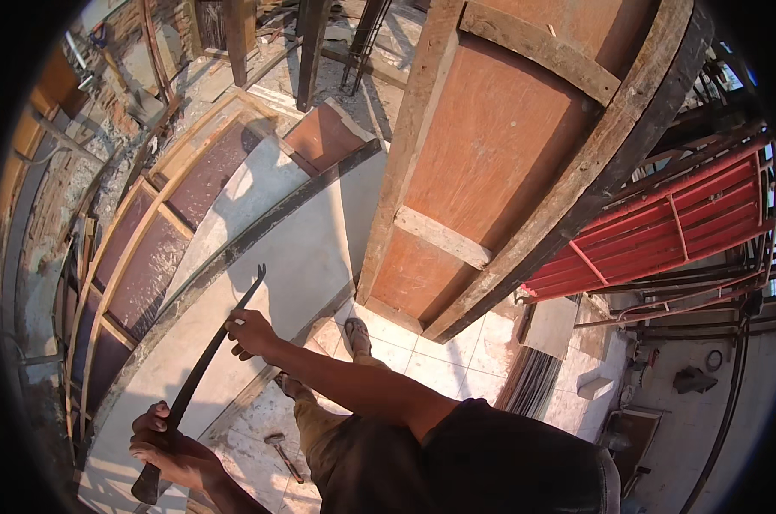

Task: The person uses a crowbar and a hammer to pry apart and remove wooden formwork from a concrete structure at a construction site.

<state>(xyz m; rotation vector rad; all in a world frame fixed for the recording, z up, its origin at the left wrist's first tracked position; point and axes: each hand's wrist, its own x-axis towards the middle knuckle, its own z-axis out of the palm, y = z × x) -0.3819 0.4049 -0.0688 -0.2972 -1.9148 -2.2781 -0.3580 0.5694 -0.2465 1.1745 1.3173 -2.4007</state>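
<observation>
A long dark crowbar (197, 377) slants across the lower left, its narrow forked tip pointing away from me. My left hand (169, 445) is closed around it near the thick lower end. Farther up, toward the tip, my right hand (251, 332) grips the same bar with bent fingers. Beneath the bar lies a large pale panel (306, 227) with a dark wooden edge strip. The crowbar's tip appears over this panel; whether it touches the surface I cannot tell. Shadows of my arms and the bar fall on the panel.
A tall orange-brown wood panel with a rough frame (499, 128) stands upright ahead. More framed panels (156, 248) lean at the left. A hammer (283, 457) lies on the tiles near my feet. A red metal frame (662, 227) and stacked strips (529, 381) are at the right.
</observation>
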